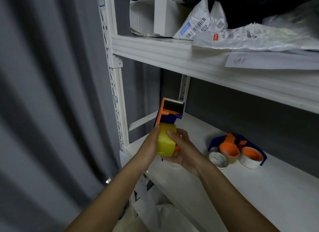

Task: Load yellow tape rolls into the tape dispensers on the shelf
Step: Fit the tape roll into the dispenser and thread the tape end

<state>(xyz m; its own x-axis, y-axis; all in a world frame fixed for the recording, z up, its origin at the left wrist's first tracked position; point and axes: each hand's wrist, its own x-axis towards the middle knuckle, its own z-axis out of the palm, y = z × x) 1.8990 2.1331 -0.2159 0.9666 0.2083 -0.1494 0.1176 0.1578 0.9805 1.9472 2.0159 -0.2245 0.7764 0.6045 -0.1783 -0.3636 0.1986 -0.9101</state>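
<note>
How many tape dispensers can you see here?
2. One blue-and-orange tape dispenser is held up in both hands with a yellow tape roll on it. The other dispenser lies on the lower shelf to the right. More may be hidden out of view.

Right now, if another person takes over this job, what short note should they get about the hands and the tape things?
Left hand: holds the yellow tape roll from its left side.
Right hand: grips the roll and the dispenser from the right.
Done: the roll sits at the dispenser's wheel; whether it is fully seated, I cannot tell.
Left: two more dispensers lie on the lower shelf, with white rolls, no yellow ones.
</note>
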